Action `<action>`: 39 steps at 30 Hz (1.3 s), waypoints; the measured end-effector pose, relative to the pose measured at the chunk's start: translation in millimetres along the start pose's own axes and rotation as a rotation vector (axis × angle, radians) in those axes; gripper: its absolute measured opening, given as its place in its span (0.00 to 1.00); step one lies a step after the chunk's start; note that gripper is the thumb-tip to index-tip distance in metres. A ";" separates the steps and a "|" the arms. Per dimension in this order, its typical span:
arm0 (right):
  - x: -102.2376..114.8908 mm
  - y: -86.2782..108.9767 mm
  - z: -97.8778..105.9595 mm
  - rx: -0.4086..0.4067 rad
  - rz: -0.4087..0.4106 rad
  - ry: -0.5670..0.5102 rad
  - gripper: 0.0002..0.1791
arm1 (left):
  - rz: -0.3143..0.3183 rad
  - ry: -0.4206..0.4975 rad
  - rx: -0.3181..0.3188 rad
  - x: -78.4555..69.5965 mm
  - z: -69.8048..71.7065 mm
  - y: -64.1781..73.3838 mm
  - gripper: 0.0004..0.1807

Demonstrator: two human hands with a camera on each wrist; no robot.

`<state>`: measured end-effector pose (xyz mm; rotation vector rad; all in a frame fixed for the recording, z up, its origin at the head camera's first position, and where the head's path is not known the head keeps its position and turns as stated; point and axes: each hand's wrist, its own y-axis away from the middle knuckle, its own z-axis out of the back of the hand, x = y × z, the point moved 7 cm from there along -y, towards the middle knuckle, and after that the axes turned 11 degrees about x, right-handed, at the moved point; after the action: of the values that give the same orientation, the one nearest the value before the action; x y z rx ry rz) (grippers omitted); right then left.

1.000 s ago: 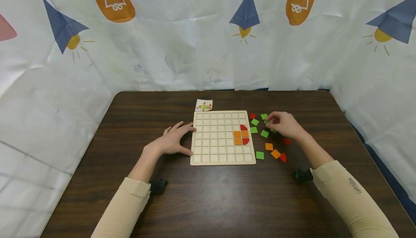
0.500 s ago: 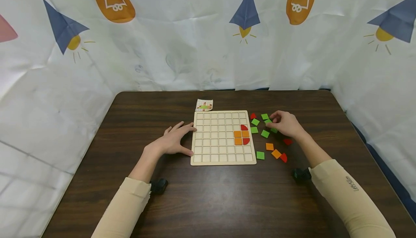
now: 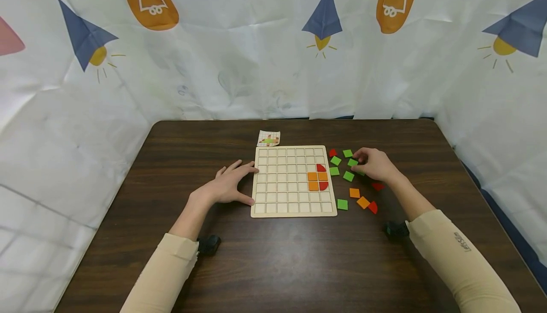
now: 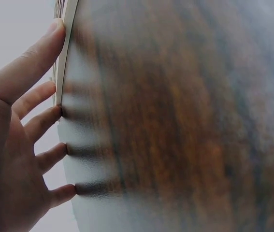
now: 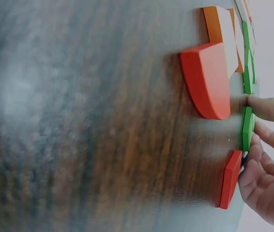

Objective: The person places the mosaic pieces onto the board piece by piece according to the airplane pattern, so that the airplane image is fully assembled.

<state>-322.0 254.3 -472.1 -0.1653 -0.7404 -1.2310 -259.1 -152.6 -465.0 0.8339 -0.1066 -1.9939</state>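
Observation:
A square wooden grid board (image 3: 285,217) lies mid-table, with several orange square tiles (image 3: 313,185) and two red rounded tiles (image 3: 320,167) set in its right side. My left hand (image 3: 224,184) holds its fingers spread, thumb and index fingertip against the board's left edge; in the left wrist view the thumb touches the rim (image 4: 68,53). Among the loose green tiles right of the board is my right hand (image 3: 375,165), thumb and index finger about one green tile (image 3: 352,162). Whether they pinch it cannot be told. Another green tile (image 5: 247,129) lies beside the fingers in the right wrist view.
A small pattern card (image 3: 268,138) lies against the board's far edge. Loose orange tiles (image 3: 363,202) and red rounded tiles (image 3: 373,207) are scattered nearer me, right of the board. A single green tile (image 3: 342,204) sits by the board's near right corner. A printed curtain (image 3: 273,66) hangs behind the table.
My right hand has shifted slightly right and down among the green tiles, uncovering more of the green tile at its fingertips. The left hand and board stay in place.

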 end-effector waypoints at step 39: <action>20.1 10.1 1.9 -0.009 0.064 -0.076 0.17 | 0.004 -0.012 0.004 1.1 -0.7 -1.1 0.51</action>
<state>-311.0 242.9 -456.1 -0.2424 -0.7895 -1.1724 -259.9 -152.7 -466.5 0.8240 -0.1186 -1.9956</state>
